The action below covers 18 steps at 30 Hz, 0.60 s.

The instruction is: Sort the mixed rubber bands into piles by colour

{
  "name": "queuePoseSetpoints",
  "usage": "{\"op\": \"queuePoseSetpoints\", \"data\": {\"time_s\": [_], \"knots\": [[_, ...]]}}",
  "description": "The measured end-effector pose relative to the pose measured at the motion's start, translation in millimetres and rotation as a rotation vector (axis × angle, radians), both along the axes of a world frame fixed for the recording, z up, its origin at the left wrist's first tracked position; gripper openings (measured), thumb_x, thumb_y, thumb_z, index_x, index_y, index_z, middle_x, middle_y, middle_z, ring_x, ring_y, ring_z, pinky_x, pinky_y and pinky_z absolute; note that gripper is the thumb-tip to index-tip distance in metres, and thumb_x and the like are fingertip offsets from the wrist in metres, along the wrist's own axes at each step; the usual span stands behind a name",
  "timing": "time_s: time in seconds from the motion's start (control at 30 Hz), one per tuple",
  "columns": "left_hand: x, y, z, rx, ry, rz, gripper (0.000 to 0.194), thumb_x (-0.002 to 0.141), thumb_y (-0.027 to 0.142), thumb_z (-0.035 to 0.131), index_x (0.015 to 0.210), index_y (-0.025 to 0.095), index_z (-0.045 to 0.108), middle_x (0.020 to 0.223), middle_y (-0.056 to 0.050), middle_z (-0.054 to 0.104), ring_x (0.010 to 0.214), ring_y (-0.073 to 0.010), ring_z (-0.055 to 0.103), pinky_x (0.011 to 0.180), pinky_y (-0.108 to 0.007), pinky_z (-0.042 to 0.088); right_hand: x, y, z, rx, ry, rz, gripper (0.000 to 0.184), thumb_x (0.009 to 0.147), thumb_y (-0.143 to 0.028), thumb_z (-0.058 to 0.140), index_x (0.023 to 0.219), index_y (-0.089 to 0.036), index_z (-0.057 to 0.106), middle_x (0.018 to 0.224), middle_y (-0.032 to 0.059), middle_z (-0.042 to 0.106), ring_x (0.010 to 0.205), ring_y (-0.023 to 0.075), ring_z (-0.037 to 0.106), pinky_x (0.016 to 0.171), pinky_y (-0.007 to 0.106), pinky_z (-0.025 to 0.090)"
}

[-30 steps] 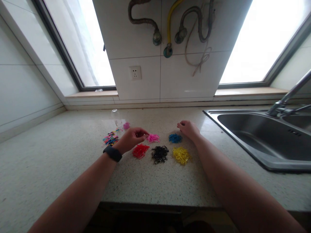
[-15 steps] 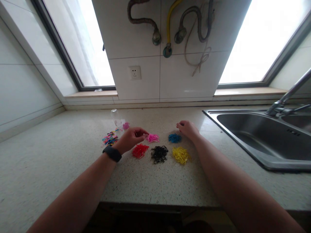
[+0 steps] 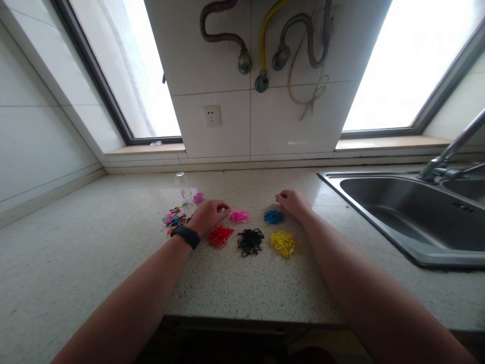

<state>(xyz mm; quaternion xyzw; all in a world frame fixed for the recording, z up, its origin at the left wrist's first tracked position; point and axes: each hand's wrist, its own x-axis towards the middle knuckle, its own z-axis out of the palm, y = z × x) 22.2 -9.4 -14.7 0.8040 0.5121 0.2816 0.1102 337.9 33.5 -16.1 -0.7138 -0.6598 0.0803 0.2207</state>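
Small heaps of tiny elastic bands lie on the speckled counter point(image 3: 94, 263): pink point(image 3: 240, 216), blue point(image 3: 273, 217), red point(image 3: 220, 236), black point(image 3: 250, 241) and yellow point(image 3: 283, 243). A mixed-colour heap point(image 3: 173, 218) lies further left. My left hand point(image 3: 210, 214), with a black wristband, rests with fingers curled just left of the pink heap and above the red one. My right hand point(image 3: 293, 202) lies with fingers curled beside the blue heap. What either hand pinches, if anything, is too small to see.
A clear plastic bottle point(image 3: 183, 186) lies on its side behind the mixed heap, with a pink cap point(image 3: 198, 197) by it. A steel sink point(image 3: 413, 215) with a tap point(image 3: 450, 151) fills the right. Hoses point(image 3: 265, 40) and a socket point(image 3: 212, 116) are on the tiled wall.
My left hand has drawn back a little to the left, away from the pink heap, and settled lower on the counter. My right hand has stayed put.
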Motion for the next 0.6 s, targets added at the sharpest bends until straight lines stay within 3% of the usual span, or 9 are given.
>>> {"op": "queuePoseSetpoints", "data": {"time_s": [0.6], "knots": [[-4.7,1.9,2.7,0.004,0.144,-0.032,0.030,0.088,0.041,0.059,0.096,0.019,0.078,0.076,-0.006,0.071,0.064,-0.0155,0.058,0.058,-0.026,0.036,0.7,3.2,-3.1,-0.009,-0.036,0.019,0.034,0.087,-0.046,0.050,0.090,-0.027,0.078,0.089,0.0068,0.076,0.082,0.0226,0.067,0.063,0.028,0.040]]}}
